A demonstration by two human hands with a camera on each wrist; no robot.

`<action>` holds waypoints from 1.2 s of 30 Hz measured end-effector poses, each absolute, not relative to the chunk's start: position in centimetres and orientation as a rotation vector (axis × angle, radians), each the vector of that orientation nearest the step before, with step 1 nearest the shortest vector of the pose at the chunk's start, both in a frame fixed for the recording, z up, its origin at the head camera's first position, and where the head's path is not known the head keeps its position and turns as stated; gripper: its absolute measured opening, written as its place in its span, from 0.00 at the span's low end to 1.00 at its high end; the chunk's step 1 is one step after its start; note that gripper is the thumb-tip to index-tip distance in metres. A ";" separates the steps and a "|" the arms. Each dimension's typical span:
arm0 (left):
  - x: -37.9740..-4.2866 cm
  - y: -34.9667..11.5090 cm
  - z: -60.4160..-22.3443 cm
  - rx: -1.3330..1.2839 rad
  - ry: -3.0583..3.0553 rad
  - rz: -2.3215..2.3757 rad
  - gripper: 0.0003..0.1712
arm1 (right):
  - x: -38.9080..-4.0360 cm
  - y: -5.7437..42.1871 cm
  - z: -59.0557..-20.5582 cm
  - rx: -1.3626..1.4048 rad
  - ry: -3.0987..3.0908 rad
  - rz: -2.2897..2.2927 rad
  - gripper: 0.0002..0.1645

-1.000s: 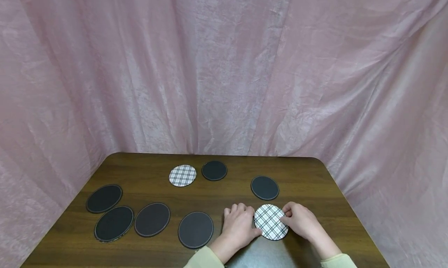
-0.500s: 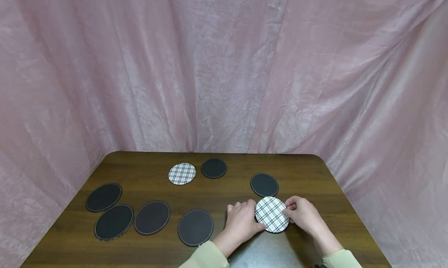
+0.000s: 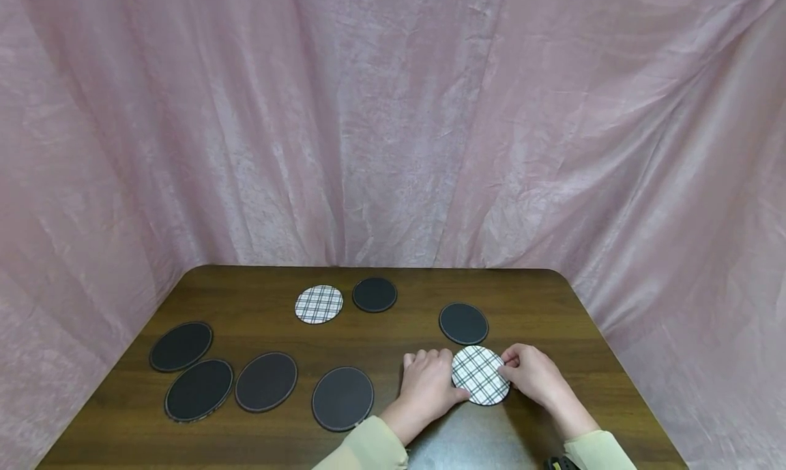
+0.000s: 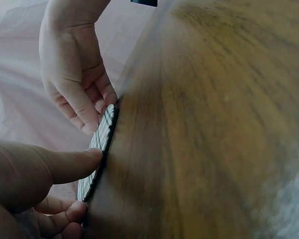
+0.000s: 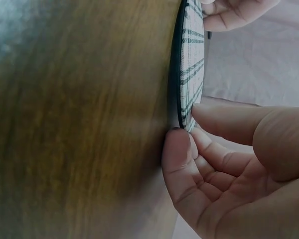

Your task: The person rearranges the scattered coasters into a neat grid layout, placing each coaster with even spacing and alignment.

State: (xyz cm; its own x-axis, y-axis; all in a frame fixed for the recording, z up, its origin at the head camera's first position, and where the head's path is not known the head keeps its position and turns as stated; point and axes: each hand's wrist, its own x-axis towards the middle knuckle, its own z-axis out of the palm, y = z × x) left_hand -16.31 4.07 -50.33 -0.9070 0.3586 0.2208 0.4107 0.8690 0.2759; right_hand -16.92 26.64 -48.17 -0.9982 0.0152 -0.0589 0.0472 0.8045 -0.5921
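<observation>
A round coaster with a white and dark plaid face up lies between my two hands. My left hand holds its left side, with the thumb at the near edge and curled fingers at the rim. On the opposite side my right hand pinches the rim, thumb on the plaid face and a fingertip at the dark underside. Whether the coaster rests fully on the table or is slightly raised I cannot tell. Just beyond it lies a black coaster, very close to its far edge.
Several other coasters lie flat on the brown wooden table. A second plaid one is at the back, beside a black coaster. More dark coasters, including one left of my left hand, spread leftward. Pink curtains hang behind.
Both hands have moved the plaid coaster a little away from me and slightly right, closer to the black coaster behind it. The other coasters have stayed in place.
</observation>
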 end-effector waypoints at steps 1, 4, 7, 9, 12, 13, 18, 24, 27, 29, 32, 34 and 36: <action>-16.3 4.1 -50.3 -0.597 -2.880 -0.471 0.34 | -17.2 26.9 -48.5 0.038 2.937 -0.959 0.08; -16.4 4.2 -50.4 -0.597 -2.878 -0.458 0.34 | -18.3 28.2 -50.7 -0.036 2.962 -0.954 0.08; -16.4 4.2 -50.4 -0.591 -2.869 -0.453 0.34 | -19.3 29.2 -52.4 -0.080 2.982 -0.948 0.09; -16.3 4.3 -50.4 -0.586 -2.865 -0.447 0.34 | -19.5 29.3 -52.6 -0.068 2.985 -0.925 0.10; -16.4 4.4 -50.5 -0.581 -2.863 -0.438 0.34 | -19.3 28.7 -51.8 -0.042 2.991 -0.901 0.09; -16.4 4.4 -50.5 -0.581 -2.865 -0.434 0.34 | -19.2 28.5 -51.3 -0.016 2.969 -0.900 0.09; -16.5 4.5 -50.6 -0.582 -2.872 -0.424 0.34 | -20.0 29.2 -52.8 -0.034 2.983 -0.881 0.09; -16.5 4.4 -50.6 -0.575 -2.883 -0.415 0.35 | -22.6 31.4 -57.4 -0.014 2.998 -0.845 0.09; -16.5 4.4 -50.5 -0.577 -2.886 -0.414 0.35 | -23.2 31.9 -58.5 -0.029 3.010 -0.861 0.10; -16.4 4.4 -50.5 -0.579 -2.885 -0.410 0.35 | -23.1 31.9 -58.4 -0.022 3.015 -0.861 0.10; -16.4 4.4 -50.4 -0.578 -2.880 -0.411 0.34 | -22.3 31.0 -56.8 0.010 3.009 -0.837 0.09; -16.3 4.5 -50.3 -0.577 -2.878 -0.407 0.34 | -21.2 29.9 -54.5 0.016 2.999 -0.837 0.09; -16.3 4.5 -50.2 -0.575 -2.877 -0.404 0.34 | -20.0 28.7 -52.1 0.028 2.987 -0.852 0.08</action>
